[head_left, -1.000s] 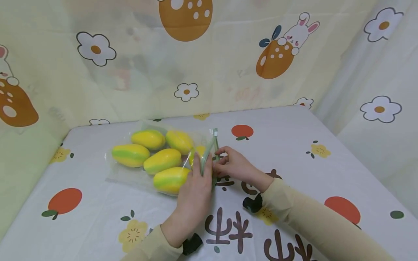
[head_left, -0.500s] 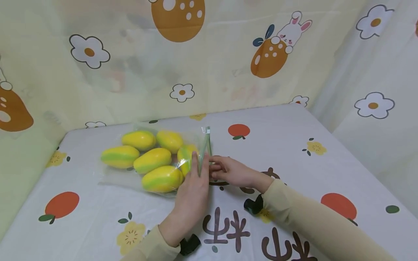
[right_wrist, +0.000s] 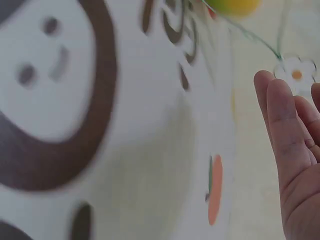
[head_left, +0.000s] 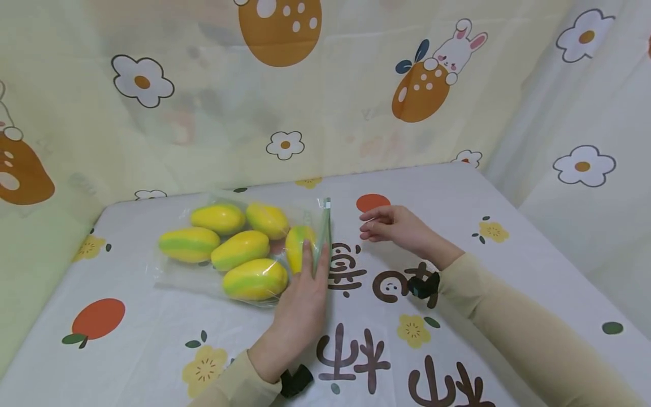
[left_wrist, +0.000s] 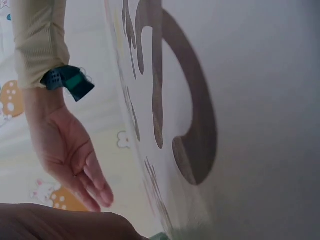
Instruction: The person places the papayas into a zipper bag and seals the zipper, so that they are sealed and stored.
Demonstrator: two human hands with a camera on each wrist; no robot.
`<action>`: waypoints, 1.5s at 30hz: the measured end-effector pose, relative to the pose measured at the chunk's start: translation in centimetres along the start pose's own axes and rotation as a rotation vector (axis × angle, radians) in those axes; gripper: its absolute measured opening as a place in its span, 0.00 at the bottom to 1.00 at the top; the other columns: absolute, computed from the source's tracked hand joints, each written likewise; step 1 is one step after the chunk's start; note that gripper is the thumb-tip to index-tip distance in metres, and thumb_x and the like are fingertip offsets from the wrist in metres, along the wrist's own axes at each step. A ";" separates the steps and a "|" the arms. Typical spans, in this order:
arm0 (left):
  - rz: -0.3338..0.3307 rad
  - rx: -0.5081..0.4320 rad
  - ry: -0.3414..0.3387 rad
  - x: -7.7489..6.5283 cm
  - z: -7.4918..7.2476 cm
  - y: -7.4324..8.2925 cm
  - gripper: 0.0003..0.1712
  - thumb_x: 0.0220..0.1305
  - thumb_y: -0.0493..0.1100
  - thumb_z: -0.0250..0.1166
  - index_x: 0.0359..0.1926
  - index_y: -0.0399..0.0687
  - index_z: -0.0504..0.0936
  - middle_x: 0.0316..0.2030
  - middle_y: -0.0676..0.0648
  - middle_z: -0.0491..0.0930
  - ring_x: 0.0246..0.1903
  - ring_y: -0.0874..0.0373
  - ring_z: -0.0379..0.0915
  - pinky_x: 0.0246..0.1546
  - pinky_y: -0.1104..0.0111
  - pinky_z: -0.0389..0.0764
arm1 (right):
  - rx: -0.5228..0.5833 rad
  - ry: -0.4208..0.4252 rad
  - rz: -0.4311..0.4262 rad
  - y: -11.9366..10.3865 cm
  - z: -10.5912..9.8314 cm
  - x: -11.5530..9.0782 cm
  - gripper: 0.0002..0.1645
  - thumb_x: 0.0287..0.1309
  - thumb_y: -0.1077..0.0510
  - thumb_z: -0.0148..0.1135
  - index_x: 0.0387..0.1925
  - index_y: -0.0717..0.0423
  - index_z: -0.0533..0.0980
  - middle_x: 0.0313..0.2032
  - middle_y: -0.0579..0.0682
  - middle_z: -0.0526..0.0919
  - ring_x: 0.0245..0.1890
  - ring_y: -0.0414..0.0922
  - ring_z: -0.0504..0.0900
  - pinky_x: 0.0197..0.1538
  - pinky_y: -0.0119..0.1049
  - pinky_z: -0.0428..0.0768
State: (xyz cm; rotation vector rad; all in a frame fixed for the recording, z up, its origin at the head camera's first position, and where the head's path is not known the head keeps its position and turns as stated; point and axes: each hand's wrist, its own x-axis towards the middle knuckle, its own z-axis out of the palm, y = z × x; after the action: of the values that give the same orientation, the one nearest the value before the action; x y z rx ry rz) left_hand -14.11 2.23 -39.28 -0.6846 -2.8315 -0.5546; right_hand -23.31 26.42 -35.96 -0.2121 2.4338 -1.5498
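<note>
A clear zip bag (head_left: 175, 277) with a green zip strip (head_left: 326, 223) lies flat on the table in the head view. Inside are several yellow-and-green mangoes (head_left: 255, 278), one of them partly behind the fingers of my left hand (head_left: 300, 308). That hand rests on the bag's right end with straight fingers, beside the zip; its thumb is hidden. My right hand (head_left: 394, 229) hovers to the right of the bag, touching nothing, its fingers loosely bent. The right wrist view shows its fingers and palm, with nothing in them. One mango (right_wrist: 235, 5) peeks in at that view's top.
A patterned cloth (head_left: 152, 345) with printed fruit, flowers and characters covers the table. Behind it hangs a cream curtain (head_left: 218, 118), and a pale one (head_left: 585, 226) on the right. Each wrist carries a black strap, such as the right one (head_left: 424, 285).
My right hand has come away from the zip edge, moving right and up. My left hand stays on the bag, which has shifted slightly in view along with the whole scene.
</note>
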 end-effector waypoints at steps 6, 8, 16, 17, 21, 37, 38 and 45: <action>0.009 0.012 -0.063 0.3 0.1 -0.1 0.52 0.52 0.23 0.68 0.78 0.42 0.59 0.76 0.25 0.53 0.38 0.38 0.82 0.23 0.61 0.82 | 0.055 0.060 0.047 -0.2 -2.1 1.2 0.24 0.76 0.63 0.52 0.66 0.75 0.66 0.58 0.73 0.79 0.46 0.41 0.88 0.55 0.34 0.84; 0.005 0.014 -0.076 0.4 0.1 -0.1 0.52 0.52 0.23 0.68 0.78 0.43 0.59 0.76 0.25 0.52 0.38 0.38 0.81 0.23 0.61 0.81 | 0.065 0.073 0.049 -0.3 -2.1 1.9 0.24 0.76 0.63 0.51 0.66 0.75 0.67 0.57 0.72 0.80 0.44 0.40 0.88 0.53 0.32 0.85; 0.001 0.041 -0.098 1.1 0.1 0.7 0.49 0.55 0.25 0.68 0.77 0.46 0.62 0.77 0.27 0.53 0.37 0.39 0.82 0.21 0.61 0.80 | 0.006 0.077 0.087 -1.1 0.1 5.1 0.28 0.77 0.56 0.52 0.68 0.71 0.68 0.60 0.70 0.79 0.57 0.55 0.84 0.60 0.42 0.83; 0.002 0.035 -0.107 1.1 0.0 0.9 0.49 0.55 0.27 0.68 0.77 0.47 0.62 0.76 0.26 0.53 0.37 0.39 0.82 0.20 0.62 0.80 | -0.005 0.080 0.100 -1.2 0.5 5.5 0.28 0.77 0.54 0.52 0.68 0.70 0.69 0.60 0.69 0.80 0.59 0.57 0.83 0.61 0.43 0.83; 0.028 0.004 -0.140 1.1 -0.9 1.6 0.47 0.56 0.33 0.71 0.76 0.49 0.63 0.75 0.22 0.51 0.34 0.41 0.84 0.19 0.65 0.77 | -0.048 0.107 0.145 -1.7 1.2 6.3 0.29 0.76 0.48 0.53 0.65 0.66 0.74 0.57 0.64 0.83 0.59 0.57 0.83 0.61 0.47 0.82; -0.002 0.087 -0.388 13.7 -9.4 -2.0 0.45 0.69 0.53 0.67 0.78 0.42 0.58 0.77 0.35 0.59 0.72 0.36 0.63 0.72 0.49 0.68 | -0.044 0.116 0.167 -2.2 1.6 7.3 0.28 0.76 0.46 0.54 0.60 0.63 0.78 0.54 0.63 0.86 0.56 0.55 0.85 0.63 0.48 0.80; 0.008 0.087 -0.403 14.9 -9.5 -2.7 0.44 0.69 0.53 0.66 0.78 0.41 0.59 0.75 0.36 0.62 0.72 0.38 0.63 0.73 0.50 0.67 | -0.041 0.113 0.165 -2.2 1.7 7.4 0.27 0.76 0.46 0.54 0.60 0.63 0.79 0.53 0.63 0.86 0.56 0.55 0.85 0.63 0.48 0.80; 0.049 0.028 -0.571 20.4 -8.4 -6.0 0.39 0.70 0.51 0.64 0.74 0.37 0.66 0.74 0.40 0.67 0.73 0.44 0.63 0.74 0.55 0.66 | -0.047 0.093 0.159 -2.5 2.8 7.5 0.26 0.75 0.47 0.54 0.59 0.62 0.79 0.52 0.61 0.87 0.54 0.54 0.86 0.62 0.48 0.81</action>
State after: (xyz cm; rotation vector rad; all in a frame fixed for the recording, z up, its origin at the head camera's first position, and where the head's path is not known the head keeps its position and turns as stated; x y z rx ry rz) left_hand -34.19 2.24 -28.35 -1.0461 -3.3163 -0.3510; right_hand -29.78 21.04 -35.81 0.0465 2.4911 -1.4661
